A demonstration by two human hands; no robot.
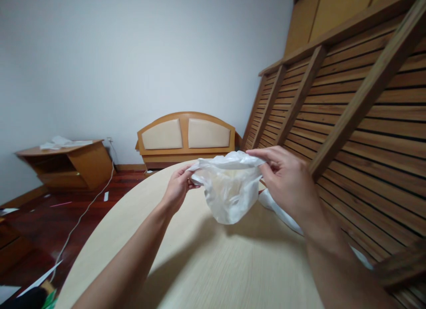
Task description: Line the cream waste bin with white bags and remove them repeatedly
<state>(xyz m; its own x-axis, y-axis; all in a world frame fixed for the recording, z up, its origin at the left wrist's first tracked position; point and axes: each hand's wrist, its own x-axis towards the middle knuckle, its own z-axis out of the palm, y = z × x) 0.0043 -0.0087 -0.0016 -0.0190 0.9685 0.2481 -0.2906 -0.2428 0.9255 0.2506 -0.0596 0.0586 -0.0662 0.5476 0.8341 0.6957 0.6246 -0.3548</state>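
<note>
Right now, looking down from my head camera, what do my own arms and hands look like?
Your left hand and right hand are ungloved. Both forearms show no sleeves, and neither wrist shows a watch or bracelet. Some fingers are hidden, so rings can't be ruled out.

Head view, forward-down across tabletop (pixel 239 269)

I locate the held article (pixel 231 198) between the left hand (pixel 178 187) and the right hand (pixel 288 176), above the table (pixel 266 264). Behind the right hand, a second article (pixel 278 211) lies on the table. Beyond both hands: headboard (pixel 184 136). Left of the left hand: cabinet (pixel 91 167). Right of the right hand: slatted frame (pixel 333 109).
</note>
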